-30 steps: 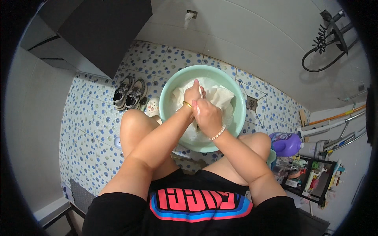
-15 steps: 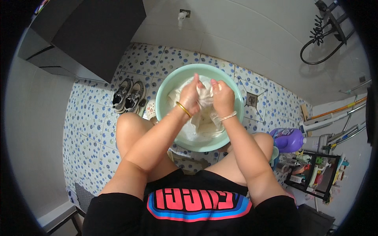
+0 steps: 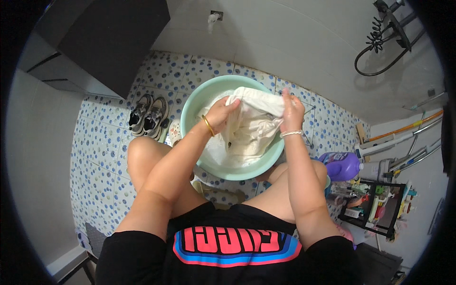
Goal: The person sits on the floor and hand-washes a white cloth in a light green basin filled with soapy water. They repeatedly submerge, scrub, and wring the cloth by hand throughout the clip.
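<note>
A wet white garment (image 3: 254, 126) is stretched between my two hands over a mint-green basin (image 3: 191, 111). My left hand (image 3: 221, 114) grips one end of its upper edge, thumb on top, and a gold bangle circles that wrist. At the other end my right hand (image 3: 292, 113) pinches the cloth near the basin's right rim; a pale bracelet is on this wrist. The lower part of the garment hangs in folds down into the basin. Cloudy, sudsy water (image 3: 213, 152) shows beside it. A small dark spot marks the cloth below my left hand.
Sneakers (image 3: 156, 116) and a white clog (image 3: 175, 131) stand left of the basin on dotted tiles. To the right are a purple bottle (image 3: 343, 166), a black rack (image 3: 375, 209) and leaning poles (image 3: 403, 127). A dark cabinet (image 3: 114, 47) stands far left.
My hands were close together with the cloth bunched between them. They have moved apart, the right one outward to the right, and the garment is now spread and lifted.
</note>
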Demonstrator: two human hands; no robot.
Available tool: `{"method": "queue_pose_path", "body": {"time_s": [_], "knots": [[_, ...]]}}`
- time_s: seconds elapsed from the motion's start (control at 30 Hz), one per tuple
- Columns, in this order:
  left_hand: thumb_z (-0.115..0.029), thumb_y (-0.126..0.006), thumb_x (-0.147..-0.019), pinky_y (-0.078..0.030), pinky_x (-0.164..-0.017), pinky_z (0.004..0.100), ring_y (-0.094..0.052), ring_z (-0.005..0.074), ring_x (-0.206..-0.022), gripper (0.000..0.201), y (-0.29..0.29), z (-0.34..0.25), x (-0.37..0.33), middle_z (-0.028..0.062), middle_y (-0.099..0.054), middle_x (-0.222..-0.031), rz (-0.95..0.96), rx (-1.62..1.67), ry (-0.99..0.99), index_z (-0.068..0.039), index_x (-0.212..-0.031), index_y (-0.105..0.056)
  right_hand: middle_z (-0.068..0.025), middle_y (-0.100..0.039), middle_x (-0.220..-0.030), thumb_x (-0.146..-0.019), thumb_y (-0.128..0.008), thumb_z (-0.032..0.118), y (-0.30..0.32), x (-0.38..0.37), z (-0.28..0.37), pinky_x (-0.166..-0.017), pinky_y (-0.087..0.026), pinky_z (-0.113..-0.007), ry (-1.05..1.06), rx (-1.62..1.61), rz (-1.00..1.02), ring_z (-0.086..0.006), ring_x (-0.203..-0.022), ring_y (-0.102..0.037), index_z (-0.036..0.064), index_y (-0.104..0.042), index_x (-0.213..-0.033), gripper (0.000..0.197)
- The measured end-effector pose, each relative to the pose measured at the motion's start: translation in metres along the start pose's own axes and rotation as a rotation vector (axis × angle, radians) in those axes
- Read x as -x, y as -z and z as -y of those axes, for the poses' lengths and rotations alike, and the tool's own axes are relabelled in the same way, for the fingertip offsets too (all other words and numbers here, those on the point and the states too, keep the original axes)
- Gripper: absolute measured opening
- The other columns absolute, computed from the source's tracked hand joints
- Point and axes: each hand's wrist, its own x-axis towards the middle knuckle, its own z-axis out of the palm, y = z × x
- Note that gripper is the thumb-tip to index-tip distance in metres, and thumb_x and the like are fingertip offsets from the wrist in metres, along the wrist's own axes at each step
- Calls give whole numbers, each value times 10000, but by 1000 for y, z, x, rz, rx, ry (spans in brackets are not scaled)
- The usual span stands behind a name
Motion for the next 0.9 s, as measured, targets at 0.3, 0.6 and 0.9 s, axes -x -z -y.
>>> {"method": "queue_pose_path", "body": {"time_s": [0.3, 0.6, 0.9], "knots": [[-444, -425, -850, -440, -649, 310, -544, 161, -758, 470, -5, 30, -16, 68, -544, -861, -101, 220, -12, -13, -1032, -476, -87, -515, -602, -754, -594, 210, -57, 95, -5, -433, -388, -340, 963, 858, 511, -275, -488, -504, 49, -491, -609, 240], [-313, -460, -843, -436, -593, 297, -521, 151, -689, 293, -29, 12, 6, 68, -545, -785, -308, 164, 10, -28, -881, -518, -110, -484, -570, -784, -527, 182, -62, 72, -18, -421, -394, -345, 979, 928, 309, -260, -455, -482, 76, -466, -599, 222], [-417, -385, -870, -450, -730, 309, -551, 167, -820, 421, -24, -29, 24, 85, -558, -907, -113, 200, -64, -29, -974, -510, -70, -590, -654, -722, -651, 279, -45, 32, 8, -539, -427, -286, 219, 475, 573, -197, -550, -540, 31, -568, -671, 267]]}}
